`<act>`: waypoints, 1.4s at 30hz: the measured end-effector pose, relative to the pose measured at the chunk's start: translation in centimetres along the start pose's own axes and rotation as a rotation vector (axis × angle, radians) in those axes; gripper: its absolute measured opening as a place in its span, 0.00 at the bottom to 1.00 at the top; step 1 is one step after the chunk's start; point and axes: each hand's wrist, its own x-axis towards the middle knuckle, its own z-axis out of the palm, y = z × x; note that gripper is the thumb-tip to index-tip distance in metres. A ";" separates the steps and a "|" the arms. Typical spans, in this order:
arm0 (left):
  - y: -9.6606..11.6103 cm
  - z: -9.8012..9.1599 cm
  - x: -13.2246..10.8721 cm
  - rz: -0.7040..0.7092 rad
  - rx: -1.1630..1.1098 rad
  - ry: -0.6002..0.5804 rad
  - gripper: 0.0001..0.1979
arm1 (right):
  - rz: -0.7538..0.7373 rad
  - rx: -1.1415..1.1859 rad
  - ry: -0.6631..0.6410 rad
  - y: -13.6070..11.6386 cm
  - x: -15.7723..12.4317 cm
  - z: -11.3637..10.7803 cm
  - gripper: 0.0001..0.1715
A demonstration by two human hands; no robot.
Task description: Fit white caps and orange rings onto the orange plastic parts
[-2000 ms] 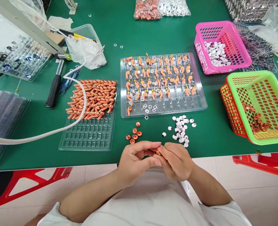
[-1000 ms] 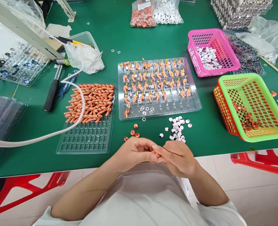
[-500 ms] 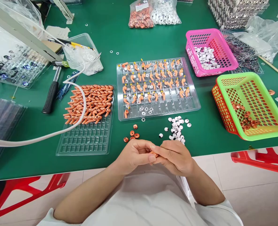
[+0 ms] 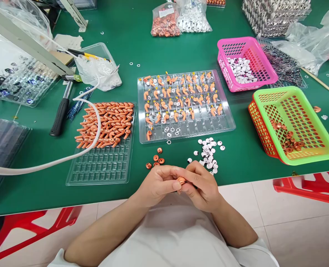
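My left hand (image 4: pixel 156 186) pinches a small orange plastic piece (image 4: pixel 181 180), perhaps an earphone shell, between thumb and forefinger at the table's front edge. On the same piece, from the other side, the closed fingertips of my right hand (image 4: pixel 202 187) are pressed; they partly hide it. A few round orange caps (image 4: pixel 161 161) lie just beyond my left hand. Past my right hand is a loose pile of white discs (image 4: pixel 209 151). Behind both stands a clear compartment tray (image 4: pixel 217 132) holding curved orange pieces with yellow tips and some white rings.
Left of centre, another clear tray (image 4: pixel 97 172) carries stacked orange stems (image 4: pixel 108 122); a white cable (image 4: pixel 69 157) crosses it. A hammer (image 4: pixel 60 116) lies further left. At the right stand a pink basket (image 4: pixel 264 79) of white discs and a green basket (image 4: pixel 314 157) with orange-brown caps.
My right hand has shifted slightly left and its fingers have loosened, so more of the orange piece shows. My left hand has barely moved. The camera view has shifted a little.
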 end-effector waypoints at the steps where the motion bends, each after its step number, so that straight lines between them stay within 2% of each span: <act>1: 0.0 -0.1 0.0 0.005 0.005 -0.005 0.14 | 0.000 -0.015 -0.005 0.0 -0.1 0.0 0.24; 11: 1.2 0.0 -0.8 -0.054 0.113 -0.023 0.09 | -0.035 -0.172 -0.056 -0.1 -0.6 -1.0 0.27; 16: 1.8 0.2 -0.7 -0.135 0.119 0.090 0.12 | -0.054 -0.242 -0.100 0.0 -0.7 -1.5 0.28; 21: 1.5 0.1 -0.7 -0.109 0.191 0.213 0.12 | -0.088 -0.294 -0.151 0.0 -0.4 -1.9 0.29; 29: 1.4 0.0 -1.0 -0.166 0.142 0.243 0.12 | -0.192 -0.368 -0.183 0.3 -0.4 -1.9 0.27; 34: 1.5 0.4 -1.0 -0.238 0.034 0.272 0.16 | -0.265 -0.400 -0.137 0.3 -0.5 -1.5 0.26; 39: 1.4 0.9 -1.2 -0.193 -0.004 0.285 0.19 | -0.238 -0.352 -0.135 0.5 -0.6 -1.4 0.22; 42: 1.3 1.2 -1.4 -0.125 0.039 0.275 0.24 | -0.207 -0.344 -0.124 0.6 -0.3 -1.6 0.21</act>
